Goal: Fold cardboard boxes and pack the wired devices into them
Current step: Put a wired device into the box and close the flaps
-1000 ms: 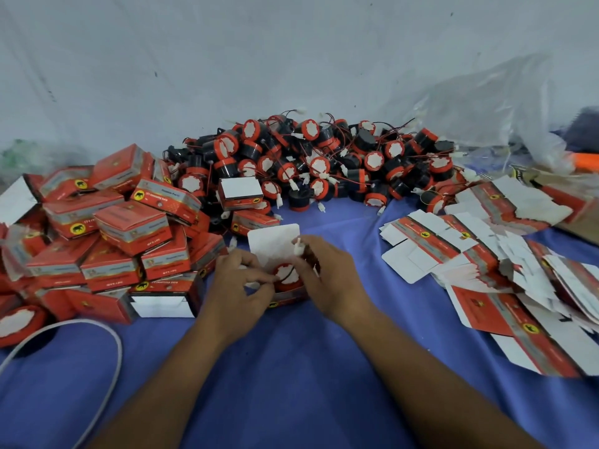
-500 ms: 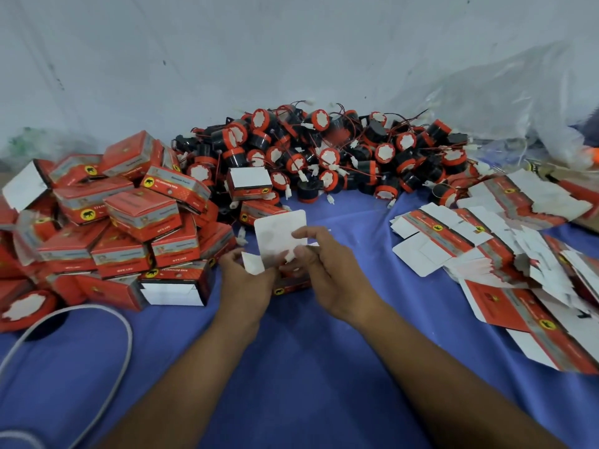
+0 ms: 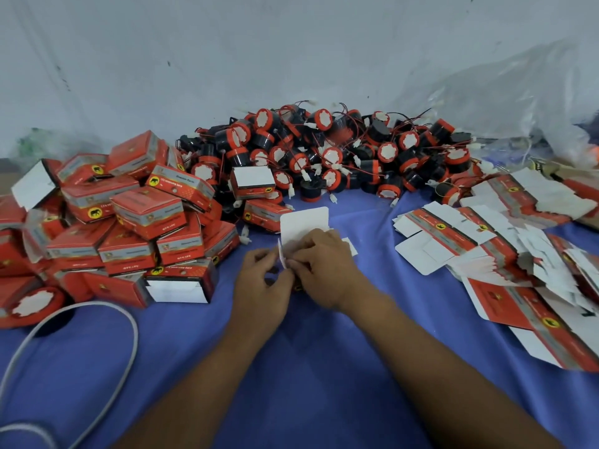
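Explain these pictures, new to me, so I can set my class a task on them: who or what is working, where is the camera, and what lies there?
No machine works here: a person uses two bare hands. All pictures come from one camera worn on the head, looking forward and down, so the arms reach in from the bottom edge. A blue cloth covers the surface. On the left lies a pile of folded boxes, at the back a heap of round wired devices, on the right flat boxes not yet folded. A white cable loops at lower left. In the middle the left hand and right hand hold one box, its white lid flap standing open; they seem to be tucking in a side flap.
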